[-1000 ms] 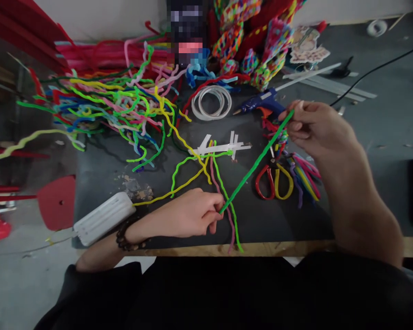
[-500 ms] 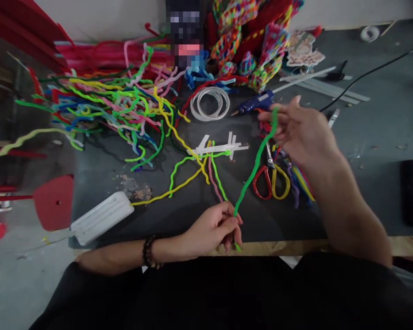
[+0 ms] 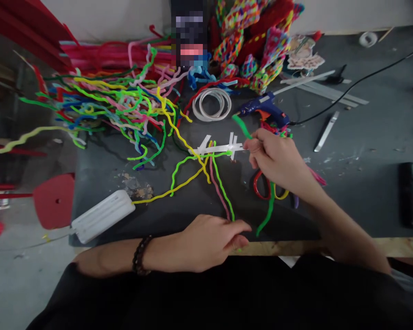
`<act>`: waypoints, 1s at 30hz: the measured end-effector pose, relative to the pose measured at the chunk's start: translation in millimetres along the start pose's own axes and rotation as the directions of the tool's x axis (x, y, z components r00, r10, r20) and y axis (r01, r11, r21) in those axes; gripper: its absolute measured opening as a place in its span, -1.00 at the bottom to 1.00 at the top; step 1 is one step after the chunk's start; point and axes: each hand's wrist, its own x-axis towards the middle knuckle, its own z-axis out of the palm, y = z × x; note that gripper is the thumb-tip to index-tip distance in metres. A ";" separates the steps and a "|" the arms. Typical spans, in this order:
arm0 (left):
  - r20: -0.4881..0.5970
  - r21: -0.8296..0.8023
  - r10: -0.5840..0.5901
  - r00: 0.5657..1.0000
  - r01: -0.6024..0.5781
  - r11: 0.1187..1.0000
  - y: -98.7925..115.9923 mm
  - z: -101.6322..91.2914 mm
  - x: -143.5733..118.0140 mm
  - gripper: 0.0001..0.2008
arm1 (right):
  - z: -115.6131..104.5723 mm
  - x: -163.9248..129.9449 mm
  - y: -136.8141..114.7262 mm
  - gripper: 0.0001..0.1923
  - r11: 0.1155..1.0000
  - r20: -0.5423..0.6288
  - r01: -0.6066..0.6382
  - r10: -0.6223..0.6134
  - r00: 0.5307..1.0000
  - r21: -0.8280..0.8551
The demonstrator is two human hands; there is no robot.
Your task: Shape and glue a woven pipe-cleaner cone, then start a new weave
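Note:
My right hand [image 3: 278,158] pinches a dark green pipe cleaner [image 3: 270,211] near its upper end; the tail hangs down over the scissors. My left hand [image 3: 209,240] lies at the table's front edge, thumb and index finger apart, the other fingers curled out of sight underneath. A light green pipe cleaner [image 3: 224,189] and a pink pipe cleaner [image 3: 218,196] run under this hand, and a green tip shows below the thumb. Both strands come from strips of white tape [image 3: 216,149] on the table, where yellow pipe cleaners [image 3: 182,187] cross them.
Scissors [image 3: 259,184] with red and yellow handles lie partly under my right hand. Behind are a blue glue gun [image 3: 270,107], white rings [image 3: 211,104] and tweezers [image 3: 326,131]. A heap of pipe cleaners [image 3: 117,105] fills the left. A white power strip [image 3: 103,215] sits front left.
My right hand has come down and left, carrying the dark green pipe cleaner, whose lower end has left my left hand. My left thumb and index finger have parted.

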 end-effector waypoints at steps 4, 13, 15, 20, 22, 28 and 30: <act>-0.336 0.531 -0.185 0.924 0.348 0.773 -2.5 -23.1 -4.0 -0.65 | -9.0 -5.5 -5.0 -0.69 0.987 0.041 -0.011 0.018 0.999 -0.161; -0.563 0.660 -0.260 0.785 0.616 0.430 -21.8 -33.5 1.3 -0.69 | -4.7 -20.8 -10.1 -0.80 0.814 0.049 -0.007 0.044 0.998 -0.581; -0.529 0.670 -0.277 0.802 0.595 0.444 -22.3 -33.2 4.2 -0.63 | -1.5 -20.3 -8.6 -0.78 0.749 0.097 0.019 0.060 0.994 -0.663; -0.433 0.662 -0.367 0.823 0.567 0.490 -16.6 -39.5 7.4 -0.56 | 6.9 -16.5 -6.4 -0.72 0.758 0.172 0.097 0.020 0.985 -0.645; -0.357 0.660 -0.381 0.853 0.519 0.543 -14.8 -42.0 8.3 -0.59 | 10.6 -15.0 -6.7 -0.74 0.779 0.175 0.118 -0.012 0.985 -0.616; -0.349 0.588 -0.285 0.893 0.445 0.675 -21.0 -39.9 11.0 -0.77 | 28.3 -6.5 -0.6 -0.80 0.834 0.109 0.072 -0.014 0.994 -0.546; -0.386 0.596 -0.250 0.888 0.447 0.667 -24.4 -38.4 11.1 -0.78 | 34.7 -3.2 3.7 -0.75 0.860 0.087 0.088 -0.050 0.995 -0.503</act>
